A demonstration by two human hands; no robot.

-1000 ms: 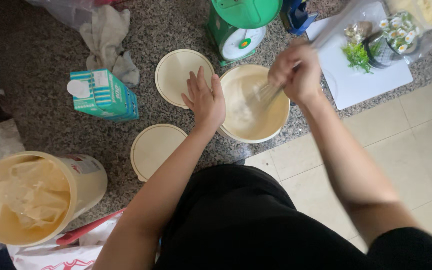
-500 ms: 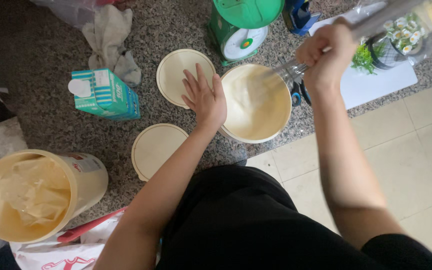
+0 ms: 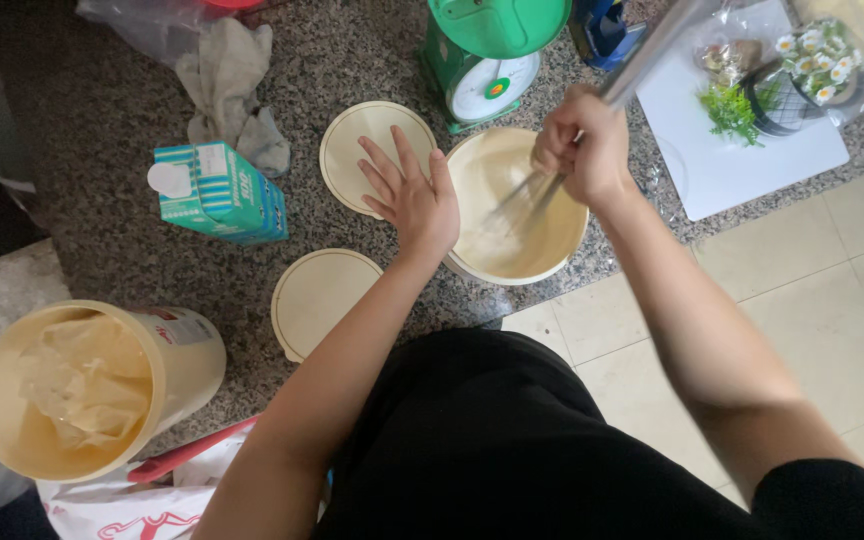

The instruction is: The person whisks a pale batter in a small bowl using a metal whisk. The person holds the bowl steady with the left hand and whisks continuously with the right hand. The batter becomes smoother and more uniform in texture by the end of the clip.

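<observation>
Head view, your left hand [image 3: 414,200] spread flat against the cream bowl [image 3: 562,235] rim, your right hand [image 3: 582,145] fisted around a whisk [image 3: 527,195] in the batter, on the counter [image 3: 102,140].

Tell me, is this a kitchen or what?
Most likely a home kitchen. The right hand works a whisk in a cream bowl on a speckled stone counter, with a green kitchen scale and a teal carton close by.

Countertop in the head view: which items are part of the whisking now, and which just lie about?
In use: cream bowl, whisk in right hand, left hand steadying the bowl.

Lying about: two round lids, carton, green scale, cloth, tub.
</observation>
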